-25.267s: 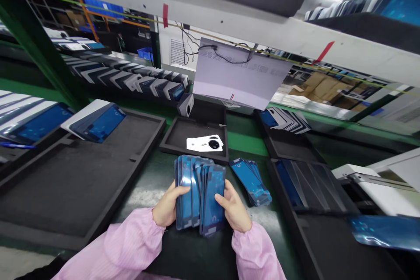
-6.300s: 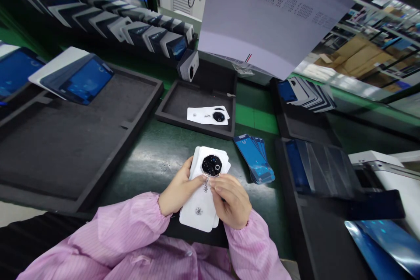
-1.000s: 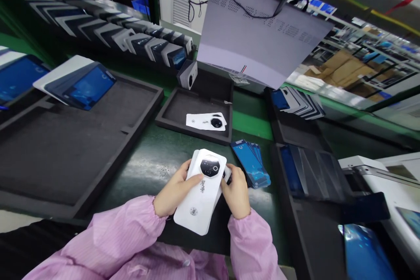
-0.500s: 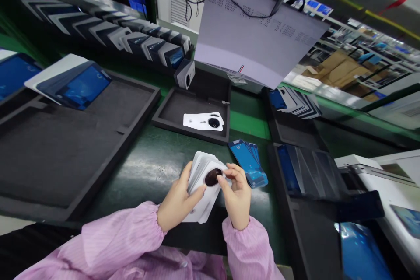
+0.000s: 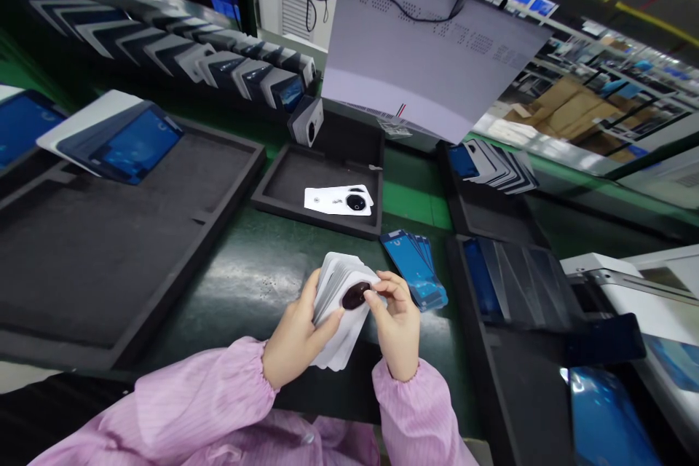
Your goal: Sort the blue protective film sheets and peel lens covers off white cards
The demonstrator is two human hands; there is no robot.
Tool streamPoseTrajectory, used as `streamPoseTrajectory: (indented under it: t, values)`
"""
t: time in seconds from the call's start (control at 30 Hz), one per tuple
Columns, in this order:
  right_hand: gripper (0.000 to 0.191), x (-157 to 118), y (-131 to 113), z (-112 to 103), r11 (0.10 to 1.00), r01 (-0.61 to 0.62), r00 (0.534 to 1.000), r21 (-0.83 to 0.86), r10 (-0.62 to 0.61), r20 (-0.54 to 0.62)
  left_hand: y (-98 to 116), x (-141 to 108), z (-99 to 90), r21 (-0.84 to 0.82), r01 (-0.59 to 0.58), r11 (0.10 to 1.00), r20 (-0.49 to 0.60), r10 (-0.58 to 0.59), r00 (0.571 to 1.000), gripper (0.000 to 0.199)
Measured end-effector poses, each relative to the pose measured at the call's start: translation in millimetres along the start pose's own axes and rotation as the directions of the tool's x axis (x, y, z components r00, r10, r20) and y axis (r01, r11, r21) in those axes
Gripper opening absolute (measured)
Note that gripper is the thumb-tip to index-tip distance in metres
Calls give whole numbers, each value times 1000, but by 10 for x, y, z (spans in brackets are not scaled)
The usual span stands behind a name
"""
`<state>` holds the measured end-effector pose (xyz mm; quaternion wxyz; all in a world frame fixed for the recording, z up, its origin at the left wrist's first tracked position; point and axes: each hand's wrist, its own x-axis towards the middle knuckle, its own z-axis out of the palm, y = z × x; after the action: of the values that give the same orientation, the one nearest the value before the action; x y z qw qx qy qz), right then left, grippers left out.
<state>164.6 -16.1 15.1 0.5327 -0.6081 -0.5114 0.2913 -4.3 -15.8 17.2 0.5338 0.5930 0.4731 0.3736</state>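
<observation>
My left hand (image 5: 293,333) is closed round a fanned stack of white phone back covers (image 5: 339,341), with its thumb lying across the top one. A dark oval camera window (image 5: 354,297) shows near that cover's upper right corner. There my right hand (image 5: 400,326) pinches the corner edge of the top cover between thumb and fingers. Just beyond the right hand, several blue-filmed phone panels (image 5: 413,269) lie fanned on the dark green bench (image 5: 240,262).
Ahead, a black foam tray (image 5: 284,193) holds white covers (image 5: 333,200). A larger black tray (image 5: 131,269) lies left, with filmed panels (image 5: 131,145) standing in it. More trays (image 5: 524,371) line the right side. Rows of panels (image 5: 164,51) and a grey metal housing (image 5: 420,51) stand behind.
The top cover's camera corner has shifted slightly right with my right hand. My left hand keeps its hold on the stack, and the view has moved a little.
</observation>
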Motion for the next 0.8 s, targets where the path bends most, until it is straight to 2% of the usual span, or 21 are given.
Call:
streamPoseTrajectory:
  t: [0.17, 0.2, 0.27, 0.33, 0.4, 0.5, 0.57, 0.67, 0.8]
  values:
    - [11, 4, -10, -6, 999, 33, 999, -39, -33, 19, 2, -6, -8, -15, 17, 1000, 1, -17, 1000, 61]
    - [10, -4, -24, -2, 996, 64, 998, -70, -63, 13, 9, -3, -9, -39, 24, 999, 1, -24, 1000, 61]
    - [8, -32, -62, 17, 963, 196, 979, -183, -203, -19, 27, 12, -11, -142, 63, 988, 11, -62, 998, 60]
    - [8, -70, -97, 46, 865, 396, 909, -308, -417, -3, 42, 40, -10, -303, 129, 944, 48, -120, 992, 57]
    - [13, -106, -116, 78, 734, 587, 800, -342, -592, 100, 47, 74, -9, -429, 186, 884, 84, -166, 983, 55]
    - [20, -141, -116, 110, 624, 750, 661, -217, -710, 244, 35, 113, -11, -485, 213, 848, 73, -204, 976, 51]
    - [23, -150, -112, 117, 603, 788, 613, -125, -745, 265, 25, 123, -17, -495, 211, 843, 52, -214, 975, 50]
    - [34, -151, -110, 121, 605, 796, 593, -32, -768, 241, 21, 121, -30, -514, 211, 831, 50, -217, 975, 50]
    - [45, -153, -113, 131, 632, 775, 614, -2, -753, 238, 29, 123, -38, -544, 217, 810, 64, -218, 974, 51]
